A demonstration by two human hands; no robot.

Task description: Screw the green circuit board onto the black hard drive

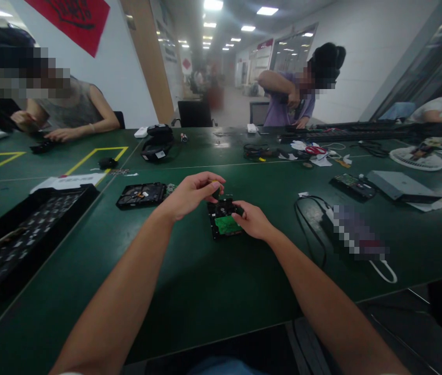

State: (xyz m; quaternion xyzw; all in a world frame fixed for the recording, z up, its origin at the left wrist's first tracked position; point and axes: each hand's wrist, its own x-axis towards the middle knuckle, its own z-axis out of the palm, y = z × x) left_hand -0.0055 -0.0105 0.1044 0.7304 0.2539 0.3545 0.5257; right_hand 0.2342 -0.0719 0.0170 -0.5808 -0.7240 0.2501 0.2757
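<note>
In front of me on the green tabletop lies a black hard drive [213,229] with its green circuit board showing. Above its far edge my left hand [195,195] is closed round a screwdriver [216,194] with a dark handle; its tip cannot be made out. My right hand [254,220] grips the drive's right edge, thumb and fingers on its upper side. To the left of my left hand lies a second hard drive [143,196], with small loose screws [171,188] beside it.
A long black keyboard-like casing [49,208] lies on the left. To the right are a black cable [303,224], a phone-like device [356,229], another circuit-board drive [353,186], a grey metal box [403,186] and a white fan part [416,158]. Co-workers sit across the table.
</note>
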